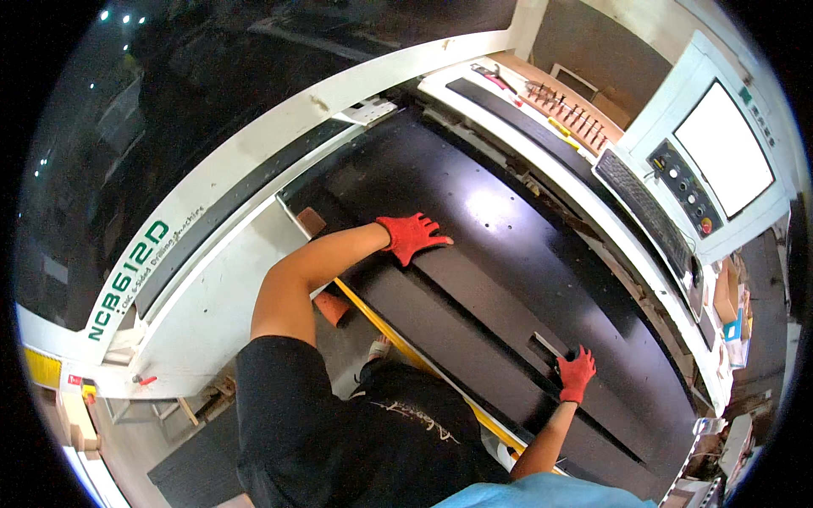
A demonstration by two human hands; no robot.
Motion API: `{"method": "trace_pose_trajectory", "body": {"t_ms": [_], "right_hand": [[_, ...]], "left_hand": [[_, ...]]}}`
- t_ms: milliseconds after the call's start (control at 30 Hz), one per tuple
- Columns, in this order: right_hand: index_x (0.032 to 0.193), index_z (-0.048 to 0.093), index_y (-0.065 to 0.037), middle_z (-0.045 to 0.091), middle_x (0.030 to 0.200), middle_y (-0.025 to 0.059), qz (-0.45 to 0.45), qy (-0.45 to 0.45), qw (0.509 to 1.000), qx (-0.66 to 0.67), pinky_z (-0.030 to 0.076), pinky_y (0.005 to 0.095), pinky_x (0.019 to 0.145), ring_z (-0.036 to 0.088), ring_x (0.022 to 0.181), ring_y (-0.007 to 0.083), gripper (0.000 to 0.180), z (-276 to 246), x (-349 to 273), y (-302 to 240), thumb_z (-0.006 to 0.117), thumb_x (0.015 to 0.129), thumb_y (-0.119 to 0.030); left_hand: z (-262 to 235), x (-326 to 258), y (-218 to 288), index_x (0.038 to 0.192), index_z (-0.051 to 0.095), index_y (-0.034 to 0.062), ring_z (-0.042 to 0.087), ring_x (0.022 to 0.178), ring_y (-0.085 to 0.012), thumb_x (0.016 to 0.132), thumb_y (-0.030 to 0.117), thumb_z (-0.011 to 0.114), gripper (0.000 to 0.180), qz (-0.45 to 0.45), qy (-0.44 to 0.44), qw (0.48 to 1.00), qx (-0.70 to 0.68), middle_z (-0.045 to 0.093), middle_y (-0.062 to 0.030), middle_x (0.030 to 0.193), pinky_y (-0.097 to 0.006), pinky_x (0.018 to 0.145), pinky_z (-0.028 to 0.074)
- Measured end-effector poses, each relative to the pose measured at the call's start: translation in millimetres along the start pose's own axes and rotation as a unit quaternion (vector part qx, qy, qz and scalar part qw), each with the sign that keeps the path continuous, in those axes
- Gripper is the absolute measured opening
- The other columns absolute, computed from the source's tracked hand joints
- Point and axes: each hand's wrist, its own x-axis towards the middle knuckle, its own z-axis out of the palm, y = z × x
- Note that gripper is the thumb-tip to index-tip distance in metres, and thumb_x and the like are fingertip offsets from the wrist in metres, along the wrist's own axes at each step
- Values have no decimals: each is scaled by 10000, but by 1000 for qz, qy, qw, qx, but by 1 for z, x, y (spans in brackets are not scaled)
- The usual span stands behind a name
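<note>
I've got my left hand (412, 236) spread flat on the black panel (508, 279) lying on the machine bed, right hand (576, 372) w/ fingers curled round its near edge.

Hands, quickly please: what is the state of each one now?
Left hand: open, red-gloved, fingers spread flat on the black panel.
Right hand: red-gloved, curled at the panel's cut edge; a real grip cannot be told.
</note>
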Motion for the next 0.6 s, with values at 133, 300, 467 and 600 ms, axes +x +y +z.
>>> {"method": "trace_pose_trajectory", "body": {"t_ms": [133, 300, 467, 600], "right_hand": [[1481, 617, -147, 531, 1579, 172, 1, 12, 1000, 28, 306, 587, 1236, 475, 1453, 394, 857, -1, -1, -6, 902, 732, -450], [1430, 656, -134, 571, 1509, 170, -32, 75, 994, 67, 282, 580, 1239, 494, 1419, 386, 804, 4, -13, 3, 872, 725, -455], [1364, 697, -118, 609, 1404, 161, -23, 95, 992, 85, 277, 571, 1238, 521, 1358, 374, 733, -11, -20, -3, 826, 730, -462], [1350, 712, -129, 622, 1375, 153, -32, 76, 991, 107, 268, 568, 1243, 541, 1323, 356, 717, -24, -21, -10, 811, 731, -477]], "left_hand": [[-6, -2, 12, 1726, 112, 277, 413, 1467, -502, 588, 332, 972, 1427, -28, -10, 999, 39, 390, -307, 1597, -601, 1224, 306], [-4, 5, 20, 1727, 106, 251, 398, 1491, -490, 605, 348, 955, 1411, -23, -20, 998, 55, 395, -330, 1600, -607, 1242, 278], [-13, 20, 37, 1728, 75, 203, 356, 1516, -514, 643, 322, 937, 1391, -59, -44, 992, 101, 370, -344, 1602, -636, 1251, 260], [-13, 17, 39, 1724, 47, 251, 339, 1527, -517, 638, 299, 923, 1396, -94, -56, 990, 91, 369, -338, 1603, -659, 1253, 241]]}}
